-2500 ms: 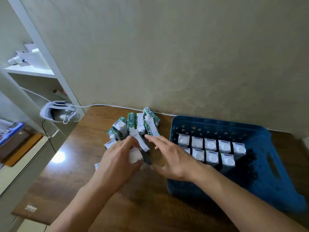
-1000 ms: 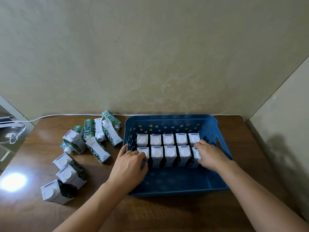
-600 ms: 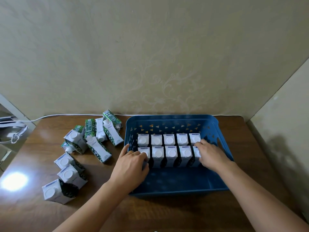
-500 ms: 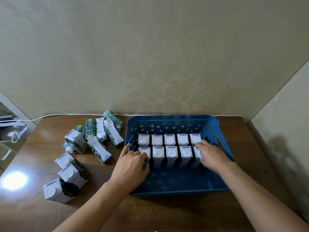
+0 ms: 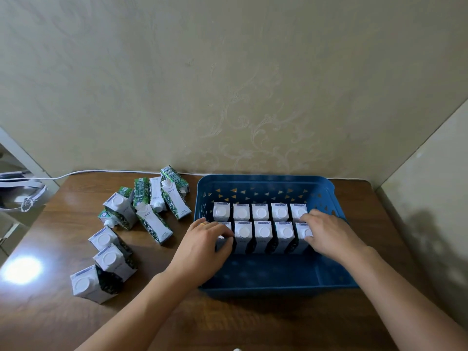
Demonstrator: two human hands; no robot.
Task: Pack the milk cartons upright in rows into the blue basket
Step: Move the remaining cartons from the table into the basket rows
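Left hand (image 5: pixel 202 247) and right hand (image 5: pixel 326 233) apparently grip the end cartons (image 5: pixel 263 235) in the basket (image 5: pixel 326 279).

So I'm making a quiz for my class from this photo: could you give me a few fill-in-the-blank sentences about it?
1. The cartons in the blue basket stand in ____ rows.
2. The back row holds ____ cartons.
3. The loose cartons lie on the table to the ____ of the basket.
4. The left hand and the right hand rest at the two ends of the ____ row.

Missing words: two; five; left; front
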